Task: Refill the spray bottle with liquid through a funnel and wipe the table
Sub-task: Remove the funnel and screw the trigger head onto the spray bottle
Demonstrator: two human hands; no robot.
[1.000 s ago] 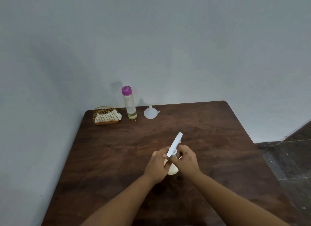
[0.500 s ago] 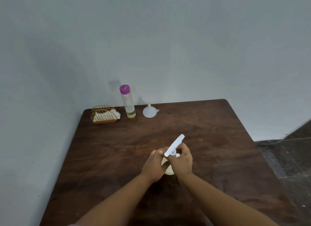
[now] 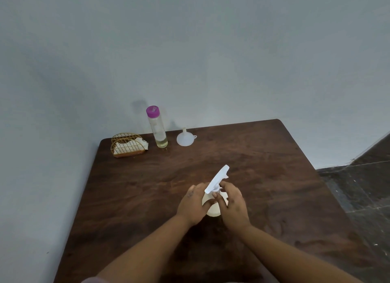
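A white spray bottle (image 3: pixel 213 210) stands near the middle of the dark wooden table (image 3: pixel 274 177). My left hand (image 3: pixel 193 204) grips its body from the left. My right hand (image 3: pixel 233 204) has its fingers curled round the neck under the white spray head (image 3: pixel 217 178), which points up and away to the right. At the table's back edge stands a clear bottle with a purple cap (image 3: pixel 157 127) holding a little yellowish liquid. Just right of it a white funnel (image 3: pixel 185 137) rests mouth down.
A gold wire holder with white tissues (image 3: pixel 127 145) sits at the back left corner. The table stands against a grey wall behind and to the left. Dark floor (image 3: pixel 367 183) shows past the table's right edge.
The spray head has turned a little clockwise in my right hand's grip. Both hands stay on the bottle in the same spot.
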